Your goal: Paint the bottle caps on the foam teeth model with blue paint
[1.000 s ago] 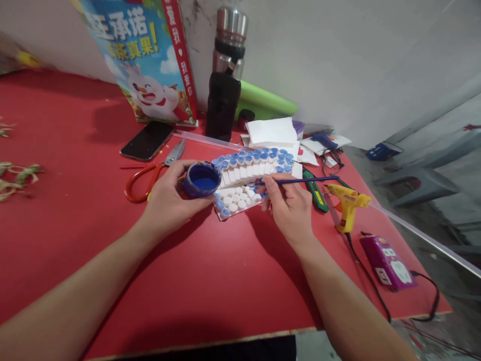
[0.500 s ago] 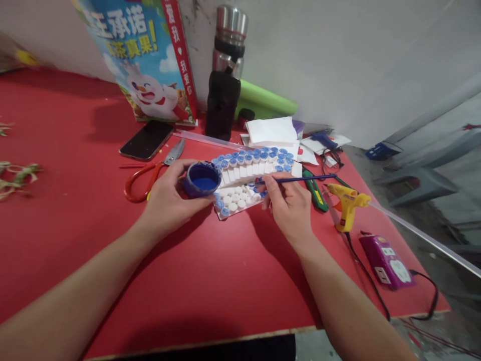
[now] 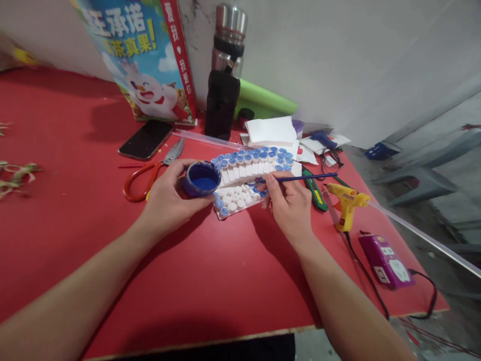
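Note:
My left hand (image 3: 175,190) is closed around a small paint jar (image 3: 202,179) with deep blue paint inside, tilted a little toward me. Between the fingers of my right hand (image 3: 287,198) is a thin blue paintbrush (image 3: 311,177), its handle pointing right. The brush tip is over the right part of a white craft piece (image 3: 236,198) on a flat base, partly behind my fingers. Rows of small white rolls stand on it. Some roll tops are painted blue (image 3: 259,154), while those at the front middle are white.
Red-handled scissors (image 3: 146,178) and a phone (image 3: 146,139) lie to the left. On the right are a green utility knife (image 3: 315,190), a yellow glue gun (image 3: 347,200) and a purple power socket box (image 3: 387,260). Behind stand a printed bag (image 3: 146,65) and a black bottle (image 3: 222,103).
Very little differs. Both hands keep their places with the jar and the brush, and the view has shifted slightly.

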The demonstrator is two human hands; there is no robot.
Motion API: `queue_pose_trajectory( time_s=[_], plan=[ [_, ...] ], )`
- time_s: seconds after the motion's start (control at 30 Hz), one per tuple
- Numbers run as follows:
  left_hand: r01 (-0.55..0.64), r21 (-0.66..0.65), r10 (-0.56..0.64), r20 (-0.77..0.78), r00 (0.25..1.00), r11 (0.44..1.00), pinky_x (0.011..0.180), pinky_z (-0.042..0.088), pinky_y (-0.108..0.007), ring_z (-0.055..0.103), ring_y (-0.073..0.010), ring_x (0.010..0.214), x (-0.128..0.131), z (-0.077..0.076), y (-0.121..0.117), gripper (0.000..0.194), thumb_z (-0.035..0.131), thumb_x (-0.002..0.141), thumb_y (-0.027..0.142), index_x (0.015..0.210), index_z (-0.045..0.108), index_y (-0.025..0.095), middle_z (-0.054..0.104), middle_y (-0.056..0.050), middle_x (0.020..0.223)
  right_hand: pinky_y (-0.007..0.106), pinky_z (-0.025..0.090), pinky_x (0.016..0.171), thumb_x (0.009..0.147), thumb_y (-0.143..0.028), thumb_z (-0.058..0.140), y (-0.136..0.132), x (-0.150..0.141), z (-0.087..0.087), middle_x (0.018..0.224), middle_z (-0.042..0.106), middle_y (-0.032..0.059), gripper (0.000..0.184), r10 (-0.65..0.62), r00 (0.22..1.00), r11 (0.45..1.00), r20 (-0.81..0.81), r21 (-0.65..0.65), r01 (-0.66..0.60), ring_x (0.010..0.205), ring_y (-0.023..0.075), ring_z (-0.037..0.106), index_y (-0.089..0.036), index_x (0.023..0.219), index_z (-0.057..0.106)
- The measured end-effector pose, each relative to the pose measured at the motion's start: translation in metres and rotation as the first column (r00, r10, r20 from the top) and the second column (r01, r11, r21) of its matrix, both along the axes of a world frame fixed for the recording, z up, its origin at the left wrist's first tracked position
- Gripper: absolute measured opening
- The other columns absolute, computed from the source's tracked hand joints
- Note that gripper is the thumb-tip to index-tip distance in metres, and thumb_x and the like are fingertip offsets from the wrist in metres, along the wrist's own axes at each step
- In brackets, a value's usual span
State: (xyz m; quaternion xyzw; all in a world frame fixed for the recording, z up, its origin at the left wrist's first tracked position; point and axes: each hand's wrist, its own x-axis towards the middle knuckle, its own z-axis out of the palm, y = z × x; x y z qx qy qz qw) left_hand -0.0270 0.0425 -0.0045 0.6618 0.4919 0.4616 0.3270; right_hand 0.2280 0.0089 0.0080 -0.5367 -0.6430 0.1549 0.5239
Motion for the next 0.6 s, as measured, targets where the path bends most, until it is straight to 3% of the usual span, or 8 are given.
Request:
queue_pose_trajectory(
  time_s=[0.6],
  plan=[
    [0.005,-0.011,-0.005,-0.010,1.000,1.000,0.103,0.058,-0.053,0.072,-0.0325,0.113,0.0014,0.0020,-0.0006,0.060,0.092,0.070,0.037,0.123,0.067,0.023,0.076,-0.010,0.123,0.025,0.050,0.048,0.109,-0.044,0.062,-0.0004,0.0006,0.0010,0.077,0.077,-0.0014,0.025,-0.005,1.000,1.000,-0.005,0.001,0.005,0.046,0.0102,0.064,-0.023,0.097,0.067]
  ],
)
